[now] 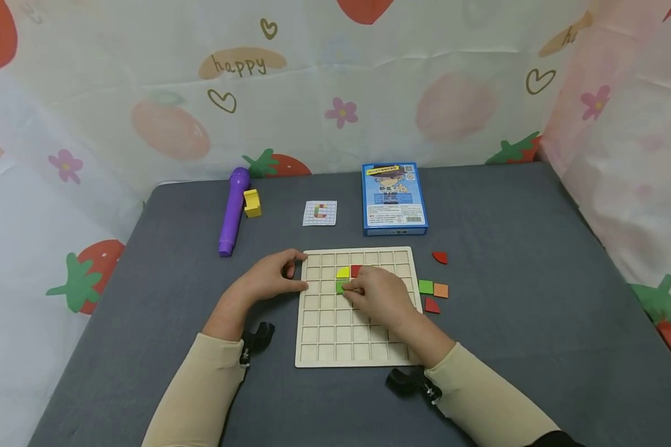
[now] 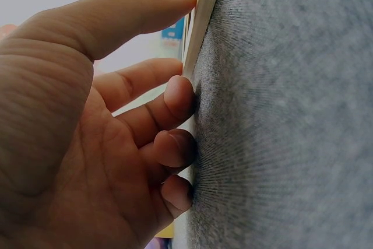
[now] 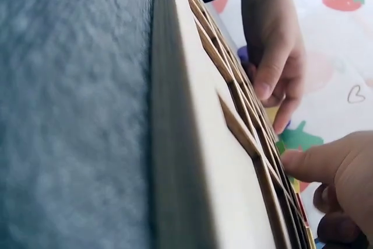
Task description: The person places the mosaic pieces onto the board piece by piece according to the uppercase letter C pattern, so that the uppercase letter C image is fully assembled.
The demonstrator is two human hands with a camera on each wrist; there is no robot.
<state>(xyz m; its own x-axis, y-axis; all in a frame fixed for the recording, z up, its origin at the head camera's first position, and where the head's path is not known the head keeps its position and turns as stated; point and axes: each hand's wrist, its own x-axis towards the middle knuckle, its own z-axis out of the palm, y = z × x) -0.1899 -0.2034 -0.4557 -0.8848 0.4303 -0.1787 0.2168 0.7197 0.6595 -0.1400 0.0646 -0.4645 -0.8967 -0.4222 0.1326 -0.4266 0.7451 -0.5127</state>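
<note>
A wooden grid board (image 1: 358,335) lies on the grey table. My left hand (image 1: 282,274) grips its left edge near the far corner, thumb on top and fingers against the side (image 2: 187,39). My right hand (image 1: 363,287) rests on the board and pinches a green piece (image 1: 340,287) into a cell. A yellow piece (image 1: 343,272) and a red piece (image 1: 356,269) sit in the cells just beyond it. In the right wrist view a finger of my right hand (image 3: 317,164) touches the green piece (image 3: 282,146) at the board (image 3: 204,144).
Loose pieces lie right of the board: a red quarter (image 1: 439,257), green square (image 1: 425,286), orange square (image 1: 440,290), red triangle (image 1: 432,305). Farther back are a purple toy microphone (image 1: 232,211), yellow block (image 1: 251,203), pattern card (image 1: 320,213) and blue box (image 1: 394,198).
</note>
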